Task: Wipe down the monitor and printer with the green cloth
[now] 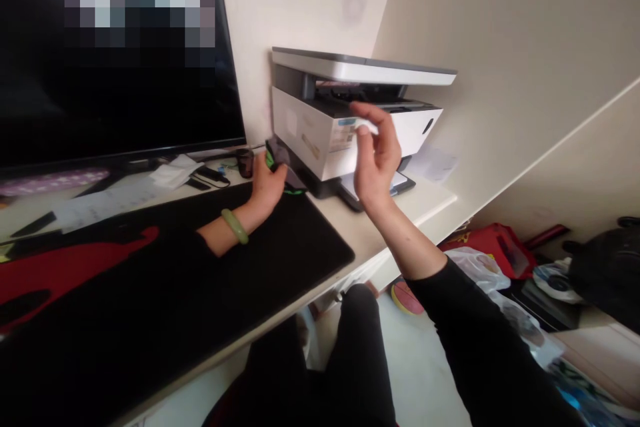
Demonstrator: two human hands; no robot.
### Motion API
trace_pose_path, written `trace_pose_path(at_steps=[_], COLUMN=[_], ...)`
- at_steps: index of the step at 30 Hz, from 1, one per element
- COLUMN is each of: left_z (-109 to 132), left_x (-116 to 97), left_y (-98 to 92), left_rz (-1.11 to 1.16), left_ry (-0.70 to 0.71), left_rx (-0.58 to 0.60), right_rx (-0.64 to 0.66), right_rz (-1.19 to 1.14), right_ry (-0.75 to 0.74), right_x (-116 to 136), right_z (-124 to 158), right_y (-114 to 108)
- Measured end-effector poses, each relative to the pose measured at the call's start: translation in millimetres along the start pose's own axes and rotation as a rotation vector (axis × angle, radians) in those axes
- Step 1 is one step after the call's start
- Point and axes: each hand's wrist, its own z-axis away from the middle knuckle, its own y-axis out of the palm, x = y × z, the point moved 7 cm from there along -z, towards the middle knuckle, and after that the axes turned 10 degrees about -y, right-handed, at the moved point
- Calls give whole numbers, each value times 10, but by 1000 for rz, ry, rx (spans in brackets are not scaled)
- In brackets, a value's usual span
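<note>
My left hand (269, 183), with a pale green bangle (235, 226) at the wrist, reaches to the back edge of the black desk mat (300, 233). Its fingers are closed on a crumpled dark grey cloth (280, 152) with bright green edging, beside the printer's base. My right hand (379, 160) is raised in front of the white printer (310, 133). Its thumb and index finger are curved and apart, with a white patch showing between them that looks like the printer's front. The scanner lid stands raised over the printer's dark top.
A large dark screen (120, 100) stands at the back left. Papers (110, 200), a crumpled white tissue (176, 171) and a dark cup (245, 163) lie along the mat's rear. Bags (477, 267) and a red bag (500, 247) crowd the floor at right, near a ball (407, 297).
</note>
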Motion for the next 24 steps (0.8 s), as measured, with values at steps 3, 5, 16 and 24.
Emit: trace_pose_path(at_steps=[3, 5, 16, 24], left_z=[312, 480, 126, -500], left_x=[-26, -146, -165, 208], left_y=[294, 388, 393, 383], left_rz=[-205, -320, -362, -256], left_ry=[-84, 6, 23, -12], left_rx=[301, 394, 478, 315], right_rx=[-79, 6, 10, 1], right_rz=[208, 277, 598, 602], right_ry=[-134, -46, -139, -149], right_x=[-79, -249, -645, -675], right_z=[-82, -129, -71, -69], right_y=[-27, 85, 293, 273])
